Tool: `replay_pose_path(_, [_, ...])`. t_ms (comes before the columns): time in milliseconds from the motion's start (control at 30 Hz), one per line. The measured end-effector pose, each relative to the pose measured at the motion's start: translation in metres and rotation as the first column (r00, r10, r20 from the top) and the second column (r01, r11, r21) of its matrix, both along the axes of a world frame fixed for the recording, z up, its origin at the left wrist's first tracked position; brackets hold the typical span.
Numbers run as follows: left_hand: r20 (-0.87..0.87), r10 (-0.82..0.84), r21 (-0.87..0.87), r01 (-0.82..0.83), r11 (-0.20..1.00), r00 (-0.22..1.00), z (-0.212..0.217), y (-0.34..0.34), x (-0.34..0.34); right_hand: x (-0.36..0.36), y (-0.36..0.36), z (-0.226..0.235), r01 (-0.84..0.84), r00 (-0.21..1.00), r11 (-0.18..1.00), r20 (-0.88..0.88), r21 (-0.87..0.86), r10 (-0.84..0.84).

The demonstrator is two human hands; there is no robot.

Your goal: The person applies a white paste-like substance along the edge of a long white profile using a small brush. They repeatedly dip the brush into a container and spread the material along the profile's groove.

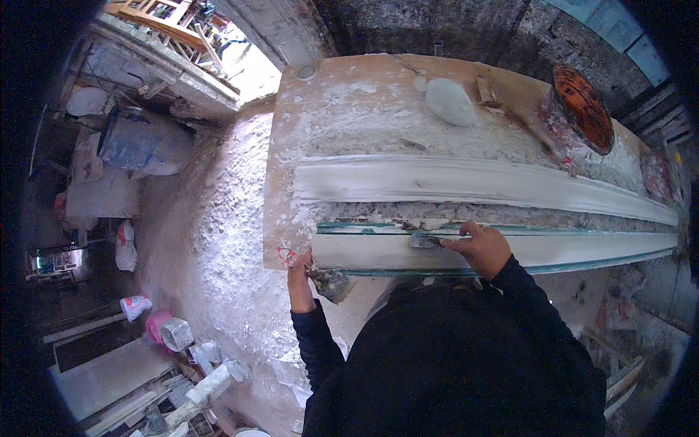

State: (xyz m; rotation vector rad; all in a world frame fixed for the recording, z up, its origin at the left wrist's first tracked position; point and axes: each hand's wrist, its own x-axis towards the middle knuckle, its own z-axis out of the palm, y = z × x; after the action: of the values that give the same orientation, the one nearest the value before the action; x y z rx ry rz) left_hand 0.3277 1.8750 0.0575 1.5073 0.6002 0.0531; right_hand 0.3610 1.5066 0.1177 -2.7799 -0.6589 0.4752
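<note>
In my right hand (482,251) is a small flat brush (422,240) with a pale grey head. The fingers pinch its short handle, and the head rests on a long white trough-like mould (364,250) with green edges. At the mould's left end is my left hand (299,261), its fingers drawn together beside a crumpled red-and-white scrap (286,256). What those fingers hold, if anything, I cannot make out. A dirty grey rag (331,284) hangs just below the mould's edge, right of that hand.
Behind the mould lies a long white moulding (437,178) on the plaster-spattered table (342,95). Farther back are a white lump (449,102), a wooden block (488,92) and an orange-lined basin (582,109). A blue barrel (145,142) stands on the floor at left.
</note>
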Motion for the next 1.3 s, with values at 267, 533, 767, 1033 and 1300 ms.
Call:
replay_pose_path(267, [0.058, 0.017, -0.027, -0.016, 1.0, 0.998, -0.003, 0.0, -0.002, -0.018, -0.038, -0.003, -0.045, 0.986, 0.993, 0.156, -0.107, 0.061])
replay_pose_path(533, [0.024, 0.0, -0.079, 0.002, 0.997, 1.0, -0.013, 0.009, -0.004, -0.024, -0.098, 0.021, 0.063, 0.996, 0.986, -0.049, -0.154, -0.072])
replay_pose_path(767, [0.004, -0.032, -0.057, 0.032, 0.998, 0.999, -0.023, 0.022, 0.0, -0.054, -0.174, 0.038, 0.265, 0.957, 0.923, -0.04, -0.278, -0.286])
replay_pose_path(1033, [0.107, 0.021, 0.129, -0.035, 0.991, 0.994, 0.017, 0.014, 0.021, -0.115, -0.219, 0.053, 0.515, 0.833, 0.799, -0.042, -0.309, -0.552])
replay_pose_path(1300, [0.379, 0.028, -0.199, 0.052, 0.979, 0.925, 0.06, -0.151, 0.042, -0.14, -0.283, 0.054, 0.632, 0.762, 0.763, -0.067, -0.139, -0.644])
